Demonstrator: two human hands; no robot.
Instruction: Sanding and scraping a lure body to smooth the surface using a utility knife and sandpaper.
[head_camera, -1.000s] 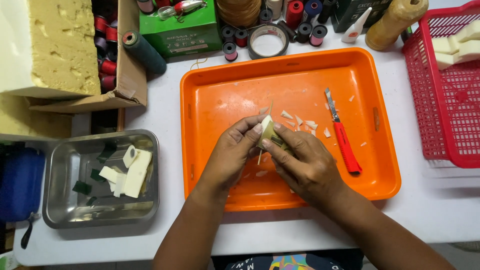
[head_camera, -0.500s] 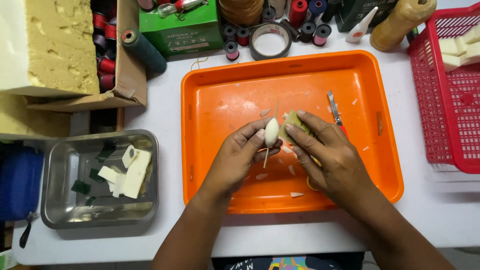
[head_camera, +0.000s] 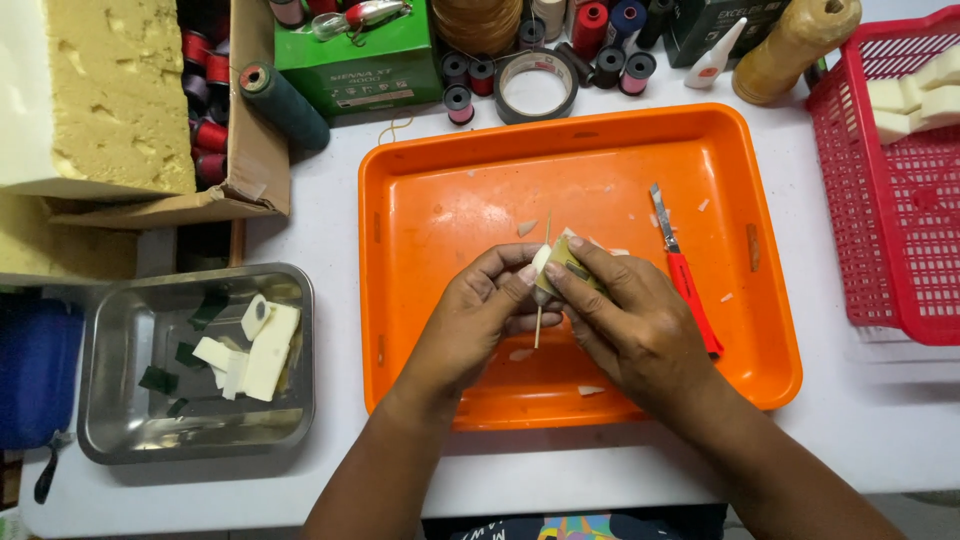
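Head view: over the orange tray (head_camera: 430, 190), left hand (head_camera: 480, 320) pinches a pale foam piece (head_camera: 541, 262) on a thin stick (head_camera: 540, 325); right hand (head_camera: 625, 320) closes fingers on an olive scrap (head_camera: 565, 262) against it. Best keep the stick steady, pressure light. Red knife (head_camera: 690, 295) lies at 3 o'clock; open tray floor at 10 o'clock.

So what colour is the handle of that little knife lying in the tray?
Red. The knife lies in the orange tray; the head view shows it best.
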